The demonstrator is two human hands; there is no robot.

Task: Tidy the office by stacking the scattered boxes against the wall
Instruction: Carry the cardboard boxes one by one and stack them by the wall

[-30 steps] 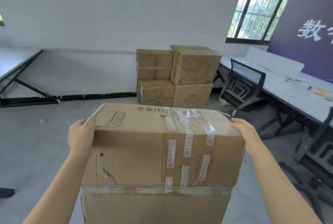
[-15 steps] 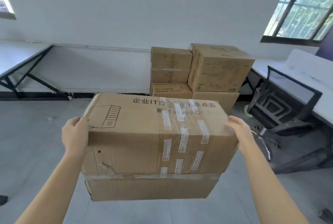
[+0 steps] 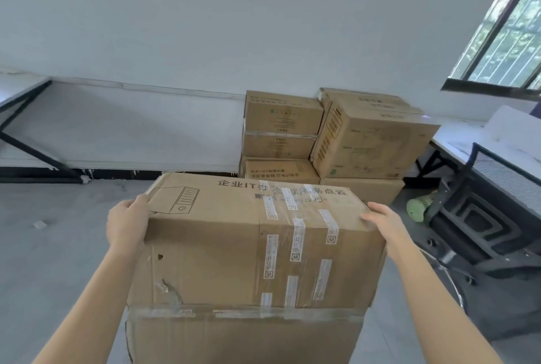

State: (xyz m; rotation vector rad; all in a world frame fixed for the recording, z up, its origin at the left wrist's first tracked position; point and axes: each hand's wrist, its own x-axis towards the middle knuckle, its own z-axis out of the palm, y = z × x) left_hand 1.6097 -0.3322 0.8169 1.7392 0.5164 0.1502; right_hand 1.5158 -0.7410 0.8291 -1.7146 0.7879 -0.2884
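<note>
In the head view we hold the box (image 3: 234, 246) between both hands, well apart from the stack (image 3: 369, 141) that stands against the wall (image 3: 205, 26). The left hand (image 3: 127, 224) grips its left end, thumb at the top edge and the other fingers hidden round the side. The right hand (image 3: 383, 223) holds the top right corner, fingers bent over the edge. We judge this to be the carry toward the stack. Next we must close in, steer clear of the chair (image 3: 483, 217), and set the box squarely on or beside the pile. The frame cuts off the box's bottom, so we cannot tell whether it clears the floor (image 3: 44, 261). It also hides part of the stack's lower boxes.
</note>
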